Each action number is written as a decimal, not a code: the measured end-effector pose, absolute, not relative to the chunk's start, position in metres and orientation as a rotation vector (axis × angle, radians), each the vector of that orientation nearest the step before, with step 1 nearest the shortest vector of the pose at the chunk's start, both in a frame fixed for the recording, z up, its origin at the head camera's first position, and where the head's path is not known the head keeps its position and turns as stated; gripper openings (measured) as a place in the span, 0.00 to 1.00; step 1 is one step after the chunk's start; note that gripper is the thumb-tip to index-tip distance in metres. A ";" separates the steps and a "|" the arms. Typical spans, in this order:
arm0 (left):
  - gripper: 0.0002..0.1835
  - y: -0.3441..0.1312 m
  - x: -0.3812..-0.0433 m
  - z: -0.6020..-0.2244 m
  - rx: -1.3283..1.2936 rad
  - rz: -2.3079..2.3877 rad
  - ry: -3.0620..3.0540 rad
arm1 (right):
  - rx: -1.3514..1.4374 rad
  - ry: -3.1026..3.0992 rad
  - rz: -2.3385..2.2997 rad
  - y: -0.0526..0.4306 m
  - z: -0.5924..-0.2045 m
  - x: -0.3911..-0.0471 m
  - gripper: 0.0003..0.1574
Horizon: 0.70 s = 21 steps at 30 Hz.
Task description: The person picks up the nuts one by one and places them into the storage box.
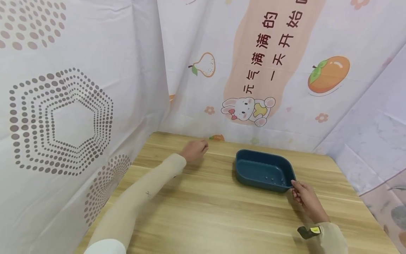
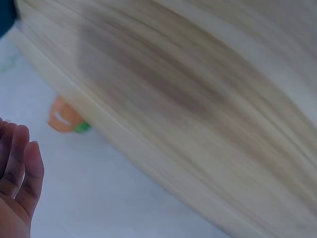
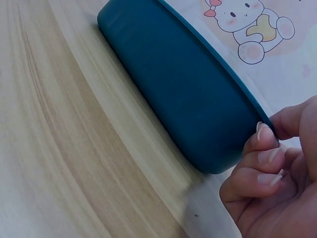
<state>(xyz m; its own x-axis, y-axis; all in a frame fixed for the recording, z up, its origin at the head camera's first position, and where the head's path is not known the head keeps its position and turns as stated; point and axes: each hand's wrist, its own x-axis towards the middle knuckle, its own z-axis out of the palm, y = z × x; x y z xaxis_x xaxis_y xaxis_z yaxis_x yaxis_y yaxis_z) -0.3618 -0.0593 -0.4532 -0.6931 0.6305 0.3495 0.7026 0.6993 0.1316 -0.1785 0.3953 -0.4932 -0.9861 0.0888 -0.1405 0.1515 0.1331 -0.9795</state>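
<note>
A dark teal rectangular tub (image 1: 263, 183) with rounded corners sits on the wooden table, with several tiny shiny pieces (image 1: 272, 179) on its floor. At its near right corner my right hand (image 1: 306, 197) pinches the rim between thumb and fingers. The right wrist view shows the fingertips (image 3: 265, 139) against the tub's outer wall (image 3: 168, 79). My left hand (image 1: 194, 150) is held over the far left of the table, apart from the tub. In the left wrist view its fingers (image 2: 32, 168) are loosely bent, with nothing seen held; the thumb is hidden there.
The wooden table (image 1: 203, 211) ends at a white printed curtain (image 1: 196, 116) at the back. Another curtain with dotted patterns (image 1: 63, 197) hangs along the left, and pale cloth (image 1: 374, 141) hangs along the right. A small dark device (image 1: 309, 232) is strapped to the right wrist.
</note>
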 end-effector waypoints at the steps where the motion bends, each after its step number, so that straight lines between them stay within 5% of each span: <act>1: 0.09 -0.066 -0.362 -0.453 -1.041 -0.371 -2.642 | 0.250 2.325 -2.022 0.395 -0.493 -0.179 0.26; 12: 0.08 -0.121 -0.353 -0.456 -0.906 -0.371 -2.659 | 0.220 2.403 -1.911 0.402 -0.491 -0.178 0.28; 21: 0.17 -0.150 -0.344 -0.457 -0.903 -0.270 -2.683 | 0.280 2.756 -1.450 0.414 -0.469 -0.177 0.38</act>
<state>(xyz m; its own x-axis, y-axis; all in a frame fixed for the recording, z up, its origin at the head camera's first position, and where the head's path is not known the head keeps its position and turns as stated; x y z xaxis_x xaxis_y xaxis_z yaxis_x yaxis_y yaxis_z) -0.3435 -0.1496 -0.4574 -0.7585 0.5582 0.3363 0.6139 0.7851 0.0817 -0.1768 0.4139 -0.4690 -0.9838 0.1512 -0.0964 0.1651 0.5540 -0.8160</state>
